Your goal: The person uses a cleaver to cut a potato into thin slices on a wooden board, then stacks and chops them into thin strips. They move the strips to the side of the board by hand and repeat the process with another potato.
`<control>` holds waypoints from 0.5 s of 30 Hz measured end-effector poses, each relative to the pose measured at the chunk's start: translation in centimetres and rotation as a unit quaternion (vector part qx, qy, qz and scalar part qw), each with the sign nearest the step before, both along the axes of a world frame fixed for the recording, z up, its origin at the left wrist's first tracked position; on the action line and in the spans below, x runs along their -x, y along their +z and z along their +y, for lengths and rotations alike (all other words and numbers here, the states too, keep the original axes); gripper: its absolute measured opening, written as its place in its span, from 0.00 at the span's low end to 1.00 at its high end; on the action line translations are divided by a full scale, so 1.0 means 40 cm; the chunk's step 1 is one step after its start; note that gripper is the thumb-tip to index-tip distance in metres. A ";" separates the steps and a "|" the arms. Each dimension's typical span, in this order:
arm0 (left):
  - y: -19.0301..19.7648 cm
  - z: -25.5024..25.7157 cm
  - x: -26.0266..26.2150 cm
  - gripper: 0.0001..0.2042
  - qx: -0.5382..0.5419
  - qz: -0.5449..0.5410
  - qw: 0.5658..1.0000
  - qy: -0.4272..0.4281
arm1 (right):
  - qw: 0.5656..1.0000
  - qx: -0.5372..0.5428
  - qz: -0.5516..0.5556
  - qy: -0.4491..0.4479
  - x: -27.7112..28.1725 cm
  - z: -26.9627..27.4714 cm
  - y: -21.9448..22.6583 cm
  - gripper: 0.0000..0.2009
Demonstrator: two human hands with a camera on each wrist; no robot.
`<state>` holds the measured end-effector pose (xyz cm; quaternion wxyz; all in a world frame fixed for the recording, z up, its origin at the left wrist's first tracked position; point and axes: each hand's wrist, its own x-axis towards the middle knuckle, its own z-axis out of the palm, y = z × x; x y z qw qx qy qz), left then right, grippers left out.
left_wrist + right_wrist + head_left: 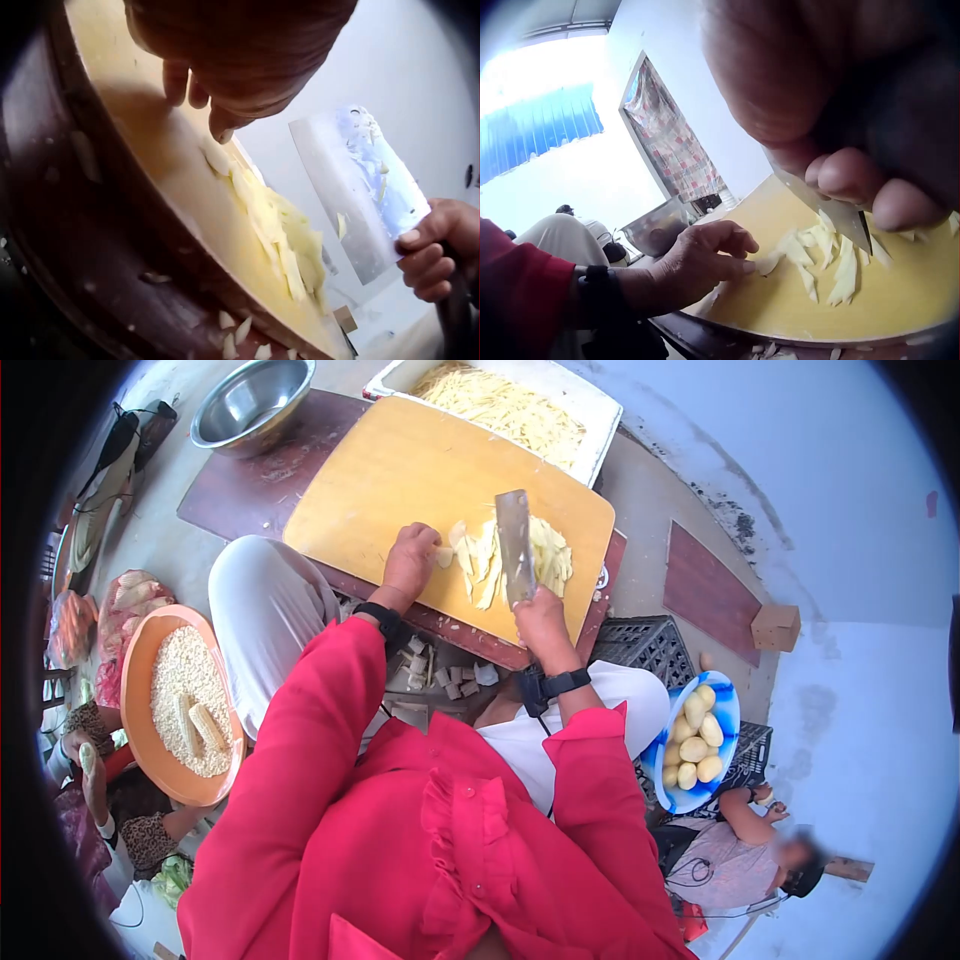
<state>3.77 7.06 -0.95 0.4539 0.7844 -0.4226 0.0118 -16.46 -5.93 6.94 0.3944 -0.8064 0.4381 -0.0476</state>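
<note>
My right hand [541,622] grips the handle of a wide cleaver [515,545]. Its blade is raised over a pile of pale potato slices [550,557] on the yellow cutting board [390,470]. Wet bits cling to the blade in the left wrist view. My left hand [410,560] is low over the board, left of the pile. In the right wrist view, the left hand [694,259] has its fingers loosely bent, with a fingertip touching the end slice [768,264].
A white box [605,410] of cut strips stands behind the board, a steel bowl [250,410] at back left. Peeled potatoes [690,735] fill a blue-and-white basin [735,710] at right. An orange basin [135,690] of kernels is at left. Other people sit on both sides.
</note>
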 end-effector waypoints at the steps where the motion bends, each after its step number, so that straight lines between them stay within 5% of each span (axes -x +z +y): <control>1: -0.003 0.007 -0.007 0.08 -0.010 -0.025 0.999 -0.043 | 1.000 0.003 0.007 0.012 -0.005 0.018 0.000 0.11; 6: -0.020 0.012 -0.015 0.04 -0.052 -0.052 0.989 -0.129 | 0.992 0.076 0.075 0.067 -0.048 0.097 0.049 0.10; 15: -0.034 0.010 -0.014 0.03 -0.038 -0.076 0.988 -0.129 | 0.984 0.059 0.121 0.113 -0.139 0.150 0.032 0.11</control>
